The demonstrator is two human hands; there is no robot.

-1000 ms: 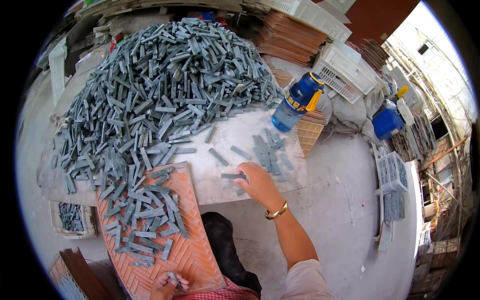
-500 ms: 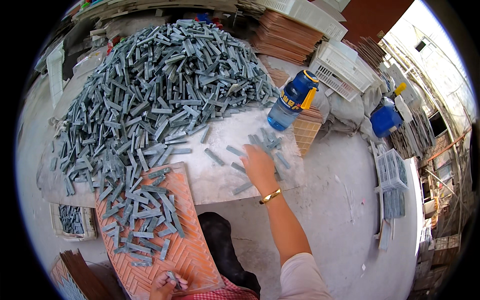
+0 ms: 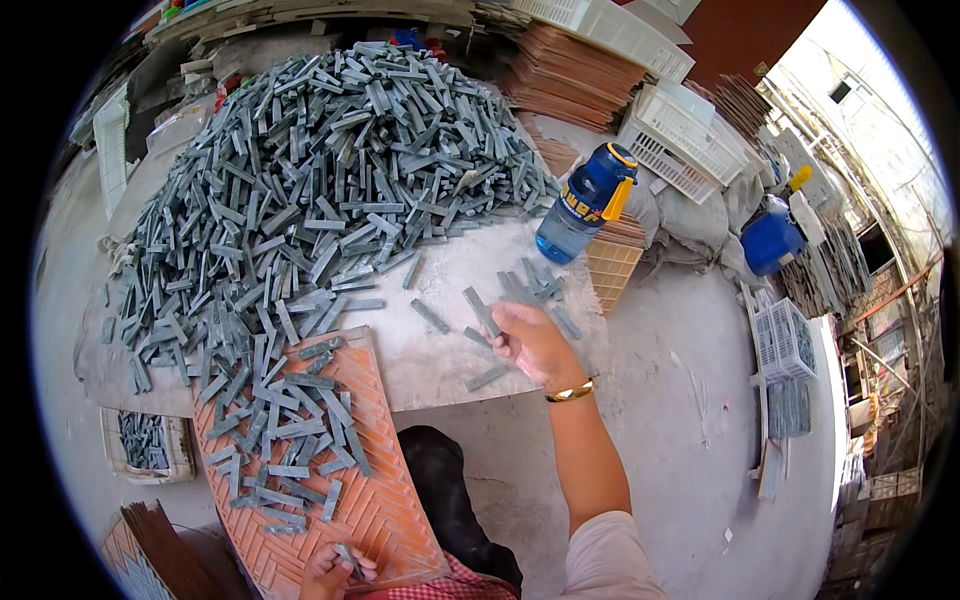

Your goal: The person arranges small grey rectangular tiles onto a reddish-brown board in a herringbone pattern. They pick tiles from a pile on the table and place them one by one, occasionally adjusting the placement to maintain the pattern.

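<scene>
Stone slab (image 3: 440,370) bears grey strip pile (image 3: 330,190); orange grid board (image 3: 330,470) overhangs it

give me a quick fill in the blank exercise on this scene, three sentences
1. The right hand grips one grey ____ above the work slab.
2. The left hand rests on the low edge of the ____ herringbone mould board.
3. The water bottle beside the big pile is coloured ____.

Missing words: strip; orange; blue
</scene>
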